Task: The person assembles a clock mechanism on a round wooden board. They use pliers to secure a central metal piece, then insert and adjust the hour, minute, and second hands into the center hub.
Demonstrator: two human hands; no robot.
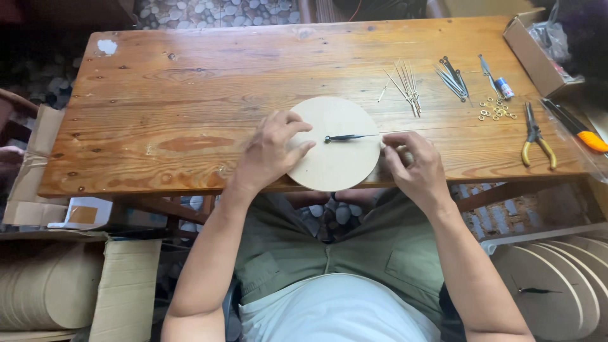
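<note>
nearest the camera: the person's lap, pale shirt and olive trousers, with both forearms reaching forward over the table's near edge.

the round wooden disc (334, 147) lies flat on the wooden table (190, 95), its near rim overhanging the table edge slightly. a dark clock hand (350, 137) sits on the disc, pivot end at the disc's centre, long axis running nearly level toward the right rim, tip pointing at the right hand.

left hand (271, 151): palm down, fingers spread and resting on the disc's left portion, pressing it flat. nothing is pinched.

right hand (413, 163): at the disc's right rim, fingers curled inward, thumb and forefinger close together. whether they nip a small part cannot be told; the fingertips hide it. this hand is the nearer one to the clock hand's tip, which lies just left of it; the pivot lies further left, between the two hands.

elsewhere on the table, well apart to the right: a fan of thin metal hands (406, 85), a darker bundle of hands (453, 78), a scatter of small brass rings (497, 111), yellow-handled pliers (537, 140), an orange-handled knife (579, 130). a stack of finished discs (557, 285) stands lower right, below table level.
</note>
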